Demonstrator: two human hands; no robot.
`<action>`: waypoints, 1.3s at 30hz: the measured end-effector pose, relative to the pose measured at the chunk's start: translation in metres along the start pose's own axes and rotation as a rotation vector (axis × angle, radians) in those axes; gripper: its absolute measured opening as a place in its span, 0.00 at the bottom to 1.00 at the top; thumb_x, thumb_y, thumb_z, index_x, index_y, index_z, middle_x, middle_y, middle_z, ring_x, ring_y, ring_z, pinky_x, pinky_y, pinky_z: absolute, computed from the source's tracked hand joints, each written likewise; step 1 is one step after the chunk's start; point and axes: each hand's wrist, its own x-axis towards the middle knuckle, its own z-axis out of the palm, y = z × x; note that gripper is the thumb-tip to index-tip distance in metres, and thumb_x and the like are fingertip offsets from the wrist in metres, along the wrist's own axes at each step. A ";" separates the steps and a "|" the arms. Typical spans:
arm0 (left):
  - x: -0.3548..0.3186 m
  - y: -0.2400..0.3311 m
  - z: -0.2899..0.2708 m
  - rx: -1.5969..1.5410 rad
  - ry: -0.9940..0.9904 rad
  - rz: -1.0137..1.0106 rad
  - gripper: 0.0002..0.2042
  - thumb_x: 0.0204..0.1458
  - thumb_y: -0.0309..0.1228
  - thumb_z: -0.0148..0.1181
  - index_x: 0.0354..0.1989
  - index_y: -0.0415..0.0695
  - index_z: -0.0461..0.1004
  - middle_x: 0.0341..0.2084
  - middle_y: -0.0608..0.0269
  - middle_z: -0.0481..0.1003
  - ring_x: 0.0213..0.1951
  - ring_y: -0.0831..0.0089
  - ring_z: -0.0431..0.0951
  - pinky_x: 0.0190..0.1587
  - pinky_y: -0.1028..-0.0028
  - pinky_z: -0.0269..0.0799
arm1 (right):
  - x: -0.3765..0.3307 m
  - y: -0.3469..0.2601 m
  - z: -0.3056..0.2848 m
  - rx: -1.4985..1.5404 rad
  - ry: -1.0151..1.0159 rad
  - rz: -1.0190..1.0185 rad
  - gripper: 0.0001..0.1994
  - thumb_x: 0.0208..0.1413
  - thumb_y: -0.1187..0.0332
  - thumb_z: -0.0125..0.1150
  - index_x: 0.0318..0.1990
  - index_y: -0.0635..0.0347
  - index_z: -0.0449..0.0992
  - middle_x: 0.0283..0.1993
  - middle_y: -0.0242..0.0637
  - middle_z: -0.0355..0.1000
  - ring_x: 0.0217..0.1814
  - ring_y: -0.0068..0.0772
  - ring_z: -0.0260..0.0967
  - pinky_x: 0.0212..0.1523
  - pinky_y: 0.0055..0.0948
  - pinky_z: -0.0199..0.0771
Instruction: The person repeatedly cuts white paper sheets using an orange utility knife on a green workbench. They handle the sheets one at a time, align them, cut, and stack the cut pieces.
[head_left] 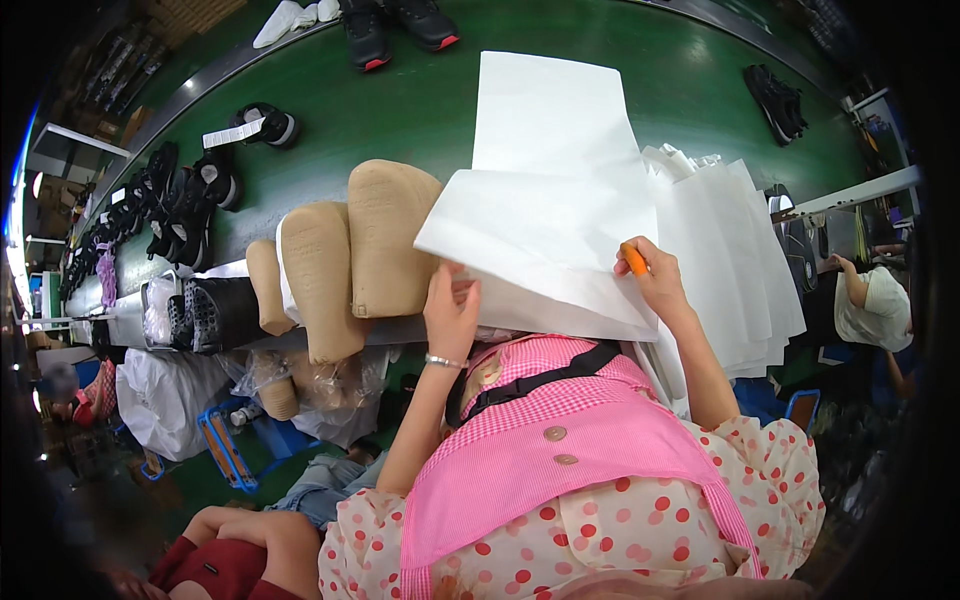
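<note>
Paper sheet held over green belt

Head view: both hands grip one white paper sheet (545,250) at its lower edge. Left hand (452,312) pinches the left part; right hand (655,280), orange finger cot (634,259) on, pinches the right corner. Sheet hangs over the paper stack (730,250), beside tan insoles (385,235) on the green belt (330,120).
</note>
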 end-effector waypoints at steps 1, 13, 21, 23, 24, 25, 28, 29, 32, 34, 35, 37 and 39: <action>0.006 -0.002 0.006 0.025 0.006 -0.006 0.27 0.53 0.22 0.59 0.62 0.37 0.59 0.43 0.54 0.73 0.40 0.68 0.79 0.41 0.73 0.77 | -0.003 0.003 0.001 -0.005 -0.014 -0.005 0.07 0.58 0.75 0.54 0.42 0.63 0.75 0.33 0.38 0.78 0.35 0.31 0.76 0.40 0.27 0.75; 0.025 0.006 0.023 -0.154 -0.130 -0.122 0.44 0.50 0.32 0.66 0.71 0.41 0.42 0.51 0.46 0.70 0.41 0.65 0.80 0.40 0.72 0.76 | -0.016 -0.027 0.059 -0.415 0.140 -0.522 0.12 0.44 0.72 0.67 0.39 0.55 0.78 0.39 0.34 0.76 0.40 0.36 0.72 0.41 0.32 0.71; 0.028 -0.013 0.016 -0.193 0.034 -0.067 0.41 0.50 0.25 0.63 0.71 0.45 0.44 0.58 0.45 0.64 0.48 0.61 0.76 0.46 0.66 0.77 | -0.027 -0.072 -0.008 -0.348 0.023 -0.596 0.06 0.43 0.75 0.67 0.32 0.56 0.81 0.30 0.33 0.77 0.31 0.34 0.73 0.32 0.31 0.71; 0.033 -0.010 0.018 -0.142 0.020 -0.047 0.42 0.50 0.25 0.63 0.71 0.45 0.44 0.58 0.44 0.63 0.52 0.56 0.73 0.50 0.63 0.74 | -0.038 -0.084 -0.029 -0.393 -0.006 -0.553 0.06 0.42 0.75 0.68 0.31 0.57 0.81 0.29 0.33 0.77 0.30 0.34 0.73 0.32 0.31 0.71; 0.035 -0.008 0.019 -0.114 0.017 -0.037 0.42 0.49 0.25 0.63 0.71 0.45 0.43 0.59 0.44 0.62 0.54 0.54 0.71 0.52 0.62 0.72 | -0.043 -0.087 -0.038 -0.412 -0.023 -0.535 0.06 0.42 0.75 0.68 0.30 0.57 0.81 0.29 0.34 0.77 0.30 0.34 0.73 0.32 0.31 0.70; 0.039 -0.010 0.020 -0.077 -0.002 0.012 0.42 0.48 0.24 0.63 0.70 0.46 0.45 0.59 0.44 0.62 0.56 0.52 0.69 0.55 0.61 0.70 | -0.048 -0.089 -0.043 -0.391 0.013 -0.547 0.06 0.39 0.73 0.71 0.27 0.59 0.79 0.25 0.33 0.74 0.27 0.34 0.71 0.30 0.30 0.68; 0.044 -0.018 0.024 0.092 -0.078 0.183 0.40 0.44 0.21 0.63 0.69 0.49 0.52 0.59 0.46 0.62 0.60 0.48 0.63 0.61 0.58 0.62 | -0.060 -0.099 -0.066 -0.403 -0.007 -0.494 0.09 0.35 0.71 0.74 0.24 0.59 0.77 0.22 0.32 0.71 0.24 0.34 0.67 0.27 0.31 0.63; 0.046 -0.020 0.024 0.186 -0.126 0.265 0.39 0.43 0.21 0.63 0.68 0.49 0.55 0.59 0.47 0.62 0.61 0.47 0.62 0.62 0.58 0.61 | -0.065 -0.099 -0.071 -0.401 0.030 -0.505 0.12 0.32 0.69 0.76 0.22 0.60 0.75 0.19 0.32 0.67 0.22 0.34 0.62 0.25 0.31 0.57; 0.042 -0.020 0.022 0.352 -0.197 0.429 0.35 0.39 0.20 0.64 0.62 0.50 0.66 0.59 0.51 0.63 0.62 0.48 0.60 0.62 0.58 0.60 | -0.074 -0.109 -0.094 -0.424 0.030 -0.509 0.13 0.30 0.69 0.76 0.22 0.61 0.75 0.19 0.32 0.66 0.21 0.35 0.62 0.24 0.31 0.55; 0.038 -0.029 0.019 0.408 -0.228 0.516 0.32 0.39 0.21 0.64 0.59 0.49 0.70 0.59 0.51 0.64 0.62 0.49 0.61 0.62 0.59 0.60 | -0.079 -0.108 -0.107 -0.375 0.055 -0.514 0.14 0.30 0.68 0.76 0.22 0.62 0.75 0.19 0.33 0.65 0.22 0.35 0.61 0.24 0.31 0.54; 0.038 -0.039 0.020 0.425 -0.248 0.565 0.31 0.40 0.21 0.64 0.59 0.47 0.69 0.59 0.50 0.64 0.61 0.50 0.62 0.63 0.60 0.60 | -0.080 -0.115 -0.114 -0.364 0.065 -0.517 0.14 0.31 0.68 0.76 0.22 0.63 0.75 0.20 0.34 0.65 0.22 0.34 0.60 0.25 0.31 0.54; 0.031 -0.048 0.016 0.337 -0.321 0.519 0.28 0.42 0.23 0.63 0.57 0.44 0.69 0.56 0.49 0.67 0.59 0.51 0.65 0.63 0.61 0.61 | -0.082 -0.120 -0.132 -0.340 0.080 -0.531 0.13 0.35 0.68 0.74 0.24 0.65 0.75 0.23 0.36 0.66 0.24 0.34 0.61 0.26 0.30 0.55; 0.015 -0.045 0.019 0.190 -0.412 0.404 0.24 0.45 0.26 0.63 0.54 0.39 0.70 0.52 0.47 0.70 0.56 0.51 0.68 0.61 0.62 0.63 | -0.088 -0.112 -0.157 -0.406 0.155 -0.595 0.12 0.41 0.71 0.71 0.30 0.67 0.75 0.29 0.40 0.69 0.29 0.35 0.65 0.30 0.30 0.62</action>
